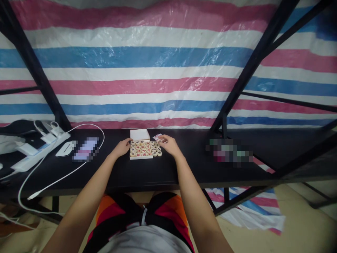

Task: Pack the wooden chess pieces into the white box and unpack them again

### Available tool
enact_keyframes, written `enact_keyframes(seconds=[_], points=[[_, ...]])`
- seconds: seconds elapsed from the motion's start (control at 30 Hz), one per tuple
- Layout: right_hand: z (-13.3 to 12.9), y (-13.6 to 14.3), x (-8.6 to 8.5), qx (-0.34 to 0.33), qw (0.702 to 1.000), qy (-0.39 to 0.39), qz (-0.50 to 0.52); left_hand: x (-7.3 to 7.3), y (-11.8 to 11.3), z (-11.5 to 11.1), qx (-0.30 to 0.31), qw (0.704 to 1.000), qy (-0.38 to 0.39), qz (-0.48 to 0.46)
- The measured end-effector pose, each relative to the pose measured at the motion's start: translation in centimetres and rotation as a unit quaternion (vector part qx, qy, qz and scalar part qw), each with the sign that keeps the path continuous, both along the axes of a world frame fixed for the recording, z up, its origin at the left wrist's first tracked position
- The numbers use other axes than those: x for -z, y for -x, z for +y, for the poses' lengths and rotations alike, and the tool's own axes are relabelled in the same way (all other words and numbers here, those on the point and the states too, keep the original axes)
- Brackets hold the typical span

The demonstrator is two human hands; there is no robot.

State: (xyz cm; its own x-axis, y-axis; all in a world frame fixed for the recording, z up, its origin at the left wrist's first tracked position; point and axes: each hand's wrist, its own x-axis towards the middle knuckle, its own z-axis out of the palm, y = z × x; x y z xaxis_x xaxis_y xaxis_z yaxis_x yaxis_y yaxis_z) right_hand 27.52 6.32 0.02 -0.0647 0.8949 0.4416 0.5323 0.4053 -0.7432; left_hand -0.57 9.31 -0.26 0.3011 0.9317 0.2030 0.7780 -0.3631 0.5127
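A shallow white box [141, 157] lies on the black table, filled with rows of round Chinese chess pieces [142, 149] marked in red and black. My left hand [122, 147] is at the box's left side, its fingertips closed on the edge. Just right of the box, several loose Chinese chess pieces [157, 151] sit close together. Over their far end is my right hand [170, 144], fingers bent and drawn in; what is between the fingertips is hidden. Behind the box rests a white lid [139, 134]. A small printed card [157, 136] lies beyond my right fingertips.
A blurred phone [86, 149], a white flat device [64, 149], a power strip [39, 151] and a looping white cable [59, 174] lie on the left. A blurred item [231, 153] lies on the right. Black metal posts [244, 72] and a striped plastic sheet [142, 56] stand behind.
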Motion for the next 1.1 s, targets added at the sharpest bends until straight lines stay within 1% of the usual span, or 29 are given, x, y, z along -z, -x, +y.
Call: enact_keyframes(seconds=[0.03, 0.1, 0.2, 0.27, 0.53, 0.7, 0.87, 0.97, 1.1], points=[[0.3, -0.8, 0.2, 0.037, 0.999, 0.016, -0.003, 0.0, 0.0, 0.1, -0.001, 1.000, 0.000, 0.000], [0.7, -2.2, 0.8, 0.074, 0.995, 0.061, -0.022, 0.1, 0.0, 0.2, -0.003, 1.000, 0.004, 0.001], [1.1, -3.1, 1.6, 0.085, 0.986, 0.134, -0.052, 0.2, 0.1, 0.3, -0.002, 1.000, 0.003, 0.002], [1.3, -3.1, 2.0, 0.083, 0.982, 0.155, -0.065, 0.3, 0.1, 0.3, -0.001, 1.000, 0.001, 0.002], [2.0, -2.9, 2.7, 0.080, 0.987, 0.122, -0.066, 0.4, 0.2, 0.5, 0.002, 1.000, 0.007, 0.006], [2.0, -2.6, 2.8, 0.095, 0.986, 0.121, -0.071, 0.1, 0.0, 0.4, -0.004, 1.000, 0.016, 0.008], [2.1, -2.2, 2.9, 0.110, 0.986, 0.091, -0.086, 0.1, 0.0, 0.3, -0.002, 1.000, 0.015, 0.007], [2.2, -2.2, 2.9, 0.114, 0.984, 0.098, -0.092, 0.0, 0.0, 0.2, 0.002, 1.000, 0.014, 0.002], [2.2, -2.1, 2.9, 0.095, 0.984, 0.114, -0.094, 0.0, 0.0, 0.2, 0.001, 1.000, 0.014, -0.001]])
